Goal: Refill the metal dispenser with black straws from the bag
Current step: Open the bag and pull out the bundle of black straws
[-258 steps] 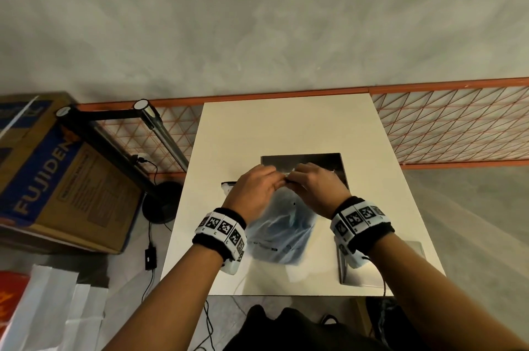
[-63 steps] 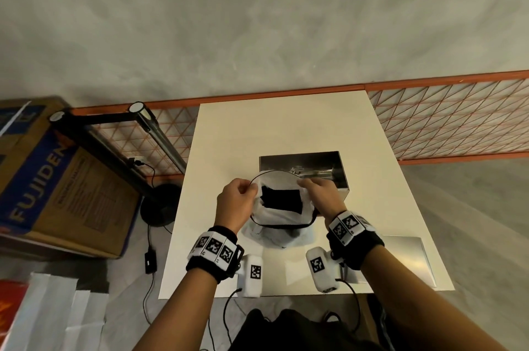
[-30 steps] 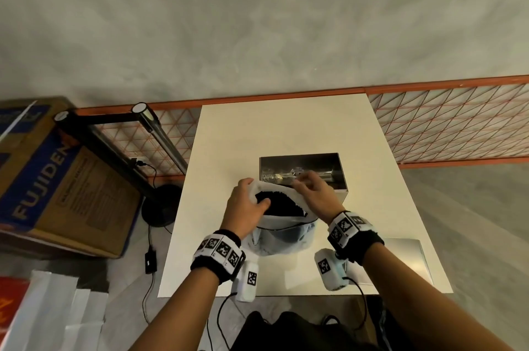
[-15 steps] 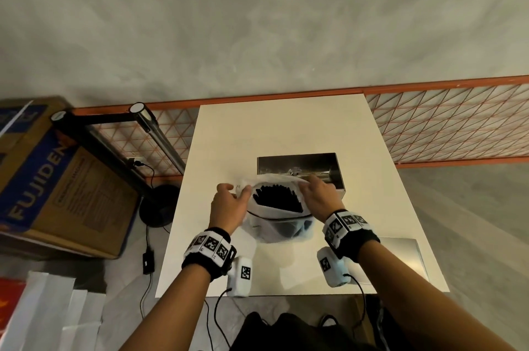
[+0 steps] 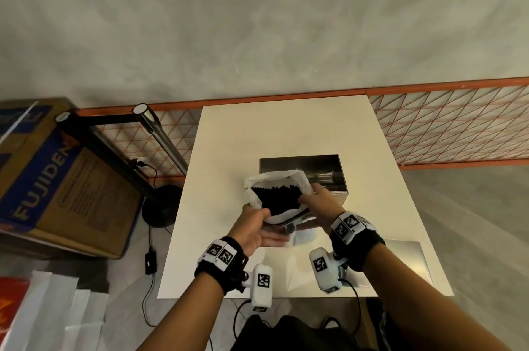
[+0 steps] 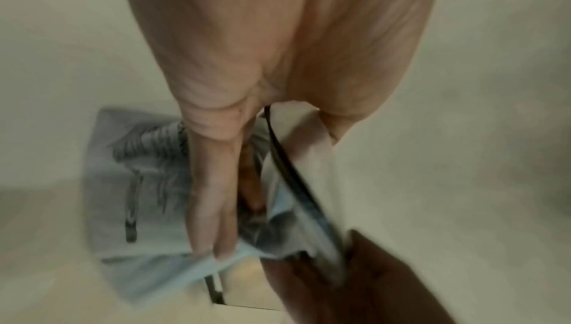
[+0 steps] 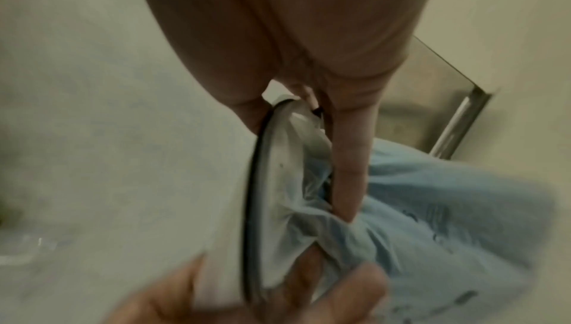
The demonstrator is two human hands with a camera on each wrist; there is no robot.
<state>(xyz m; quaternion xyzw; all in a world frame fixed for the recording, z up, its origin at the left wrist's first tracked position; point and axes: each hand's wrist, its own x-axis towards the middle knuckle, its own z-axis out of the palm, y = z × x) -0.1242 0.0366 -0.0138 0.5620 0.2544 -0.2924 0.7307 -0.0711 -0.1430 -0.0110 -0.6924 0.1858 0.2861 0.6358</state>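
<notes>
Together both hands (image 5: 254,229) (image 5: 317,204) grip the bag (image 5: 276,199), its black straws (image 5: 276,197) pointing up toward the camera.

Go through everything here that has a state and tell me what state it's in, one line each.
bag: open at the mouth, held up off the table by both hands.
black straws: bundled inside the bag, ends showing.
metal dispenser: open on top, behind the bag.
left hand: supports the bag from below.
right hand: grips the bag's right edge.

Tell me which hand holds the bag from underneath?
The left hand holds the bag from underneath; the right hand grips its side near the opening.
</notes>
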